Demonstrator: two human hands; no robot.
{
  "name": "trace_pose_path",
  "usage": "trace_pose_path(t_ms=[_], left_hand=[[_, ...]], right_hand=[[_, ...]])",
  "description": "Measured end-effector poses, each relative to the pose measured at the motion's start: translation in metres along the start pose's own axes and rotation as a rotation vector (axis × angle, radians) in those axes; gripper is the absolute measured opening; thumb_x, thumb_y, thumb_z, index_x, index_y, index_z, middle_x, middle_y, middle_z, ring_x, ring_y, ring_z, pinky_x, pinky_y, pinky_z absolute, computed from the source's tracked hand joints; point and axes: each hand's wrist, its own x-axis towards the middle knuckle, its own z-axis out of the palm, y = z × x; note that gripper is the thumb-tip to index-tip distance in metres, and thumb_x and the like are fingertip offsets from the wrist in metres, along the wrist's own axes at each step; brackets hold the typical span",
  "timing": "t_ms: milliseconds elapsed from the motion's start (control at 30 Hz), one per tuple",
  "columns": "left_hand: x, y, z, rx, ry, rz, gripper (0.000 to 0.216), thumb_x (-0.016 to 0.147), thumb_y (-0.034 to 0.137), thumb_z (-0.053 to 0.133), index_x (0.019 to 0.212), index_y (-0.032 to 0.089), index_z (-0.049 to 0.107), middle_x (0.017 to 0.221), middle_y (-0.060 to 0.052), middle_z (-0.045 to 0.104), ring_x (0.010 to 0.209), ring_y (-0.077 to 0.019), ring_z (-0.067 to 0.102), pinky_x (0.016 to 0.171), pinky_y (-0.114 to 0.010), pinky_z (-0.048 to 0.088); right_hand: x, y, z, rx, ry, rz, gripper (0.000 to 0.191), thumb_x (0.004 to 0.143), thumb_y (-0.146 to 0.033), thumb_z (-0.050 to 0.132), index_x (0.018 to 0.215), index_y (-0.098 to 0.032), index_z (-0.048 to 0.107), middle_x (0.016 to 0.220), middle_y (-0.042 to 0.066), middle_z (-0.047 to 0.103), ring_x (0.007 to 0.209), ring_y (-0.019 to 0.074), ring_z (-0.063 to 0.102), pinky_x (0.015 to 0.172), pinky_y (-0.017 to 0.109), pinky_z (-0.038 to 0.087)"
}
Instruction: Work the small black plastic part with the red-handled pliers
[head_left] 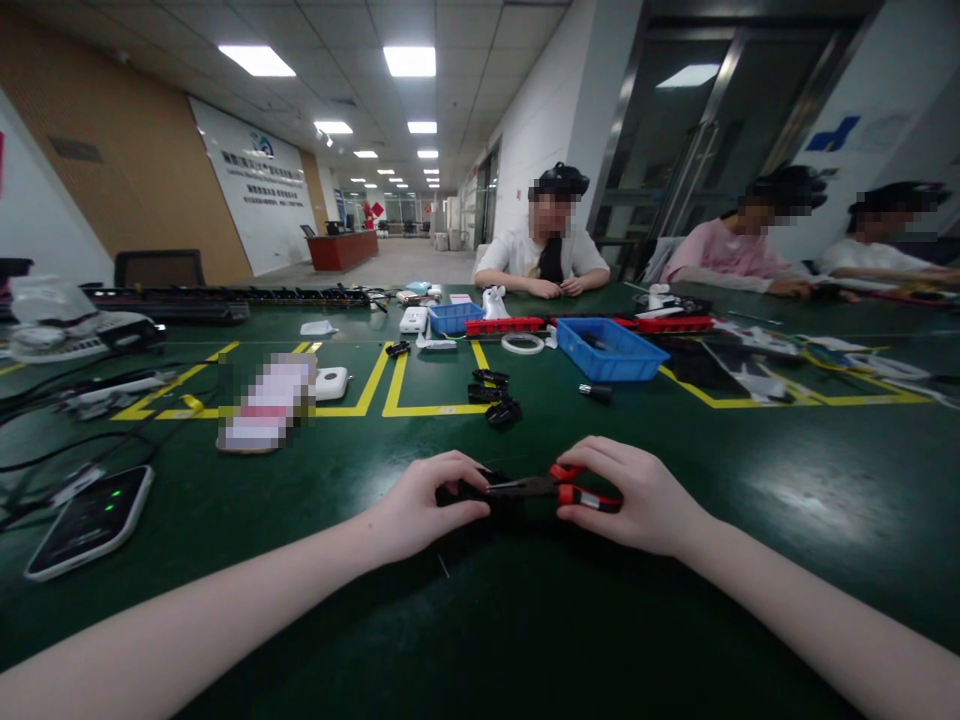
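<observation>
My right hand point(637, 495) is closed round the red handles of a pair of pliers point(551, 487), whose dark jaws point left. My left hand point(427, 500) pinches a small black part point(471, 490) at the jaws' tip. Both hands rest low over the dark green table point(525, 620), close to its near edge. Three more small black parts point(495, 395) lie on the table a little beyond the hands.
A blue bin point(607, 350), a smaller blue bin point(454, 318), red strips point(504, 325) and a tape ring point(523, 343) sit mid-table. Cables, a phone-like device point(90, 520) and a white box point(330, 383) lie left. Three people sit across the table.
</observation>
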Motion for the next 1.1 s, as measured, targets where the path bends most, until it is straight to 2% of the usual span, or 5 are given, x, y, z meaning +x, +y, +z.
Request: trace_pose_path(t_ms=[400,567,767,900,1100], left_hand=[[0.001,-0.005,0.001,-0.018,0.006,-0.012,0.014,0.086,0.021,0.069,0.098,0.016,0.069,0.118,-0.008,0.067,0.101,-0.0215,0.064,0.087,-0.034,0.051],[0.000,-0.008,0.001,-0.011,0.003,-0.061,0.036,0.085,0.023,0.070,0.120,0.020,0.063,0.111,-0.005,0.069,0.092,-0.0205,0.064,0.084,-0.036,0.052],[-0.001,-0.012,0.002,-0.027,-0.013,-0.065,0.052,0.083,0.022,0.071,0.132,0.021,0.055,0.125,-0.008,0.064,0.105,-0.0232,0.063,0.093,-0.040,0.050],[0.000,-0.011,0.001,0.052,-0.002,-0.004,0.055,0.080,0.022,0.074,0.132,0.021,0.058,0.124,-0.008,0.063,0.112,-0.0248,0.060,0.099,-0.041,0.048],[-0.001,-0.003,0.004,0.105,-0.005,0.028,0.045,0.079,0.022,0.075,0.122,0.020,0.063,0.115,-0.007,0.064,0.106,-0.0242,0.062,0.094,-0.039,0.050]], right_hand=[[0.000,-0.007,0.007,0.053,0.023,0.044,0.032,0.085,-0.043,0.068,0.107,-0.021,0.063,0.098,0.008,0.068,0.085,0.0221,0.067,0.071,0.035,0.055],[-0.001,-0.009,0.005,0.033,0.015,0.038,0.039,0.084,-0.045,0.069,0.115,-0.021,0.064,0.102,0.009,0.068,0.086,0.0225,0.068,0.070,0.035,0.057],[0.001,-0.018,0.003,0.001,0.004,0.021,0.051,0.078,-0.042,0.076,0.123,-0.022,0.062,0.114,0.011,0.068,0.096,0.0255,0.068,0.079,0.039,0.059],[0.004,-0.024,0.004,-0.006,-0.006,0.015,0.043,0.080,-0.041,0.074,0.116,-0.020,0.064,0.103,0.010,0.070,0.088,0.0240,0.067,0.073,0.038,0.057],[0.006,-0.031,0.003,0.008,-0.040,0.052,0.038,0.080,-0.042,0.074,0.110,-0.021,0.065,0.098,0.008,0.069,0.084,0.0225,0.065,0.069,0.035,0.054]])
